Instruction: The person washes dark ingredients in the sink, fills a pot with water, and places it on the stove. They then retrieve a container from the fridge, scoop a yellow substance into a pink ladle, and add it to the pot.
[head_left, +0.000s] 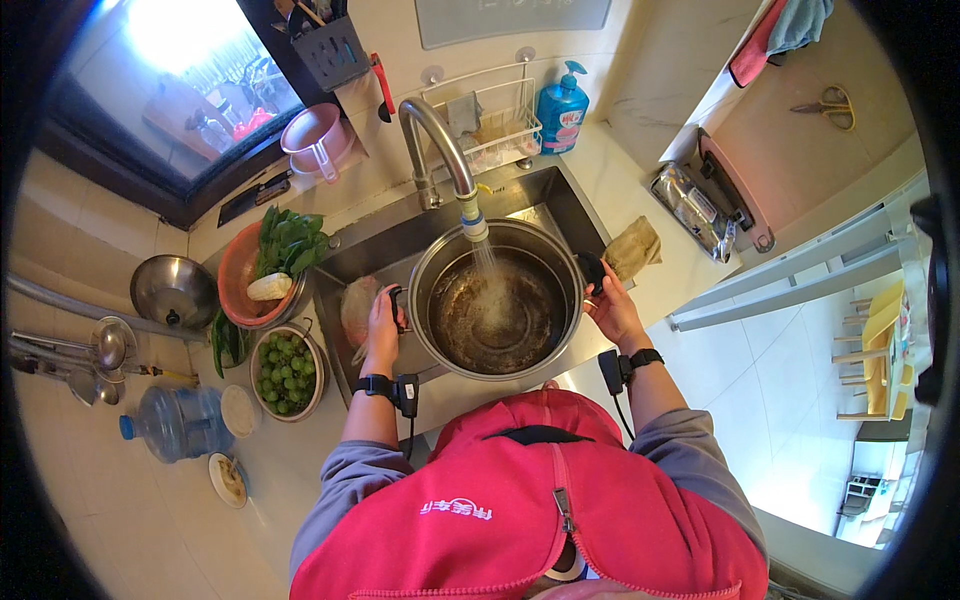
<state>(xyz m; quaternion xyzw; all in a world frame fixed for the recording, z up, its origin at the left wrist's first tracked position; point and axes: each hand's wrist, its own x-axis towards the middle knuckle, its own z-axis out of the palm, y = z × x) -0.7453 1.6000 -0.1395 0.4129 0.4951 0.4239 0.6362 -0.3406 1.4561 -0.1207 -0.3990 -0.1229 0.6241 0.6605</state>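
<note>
A deep stainless-steel pot (499, 307) is held over the sink (375, 259) by its two dark side handles. My left hand (382, 330) grips the handle on the left, and my right hand (616, 304) grips the one on the right. Water streams from the curved faucet (442, 142) into the pot, where it splashes over a brown-stained bottom. Beside my left hand, a clear plastic bag (358, 307) with something reddish lies in the sink. Just past my right hand, a tan cloth (634, 247) rests on the counter.
Left of the sink stand a bowl of green grapes (285, 373), an orange basin (232, 281) with leafy greens (289, 240), and a blue-capped water jug (176, 424). Behind it are a wire rack (495, 120) and a blue pump bottle (562, 112). A cleaver (251, 199) lies near the window.
</note>
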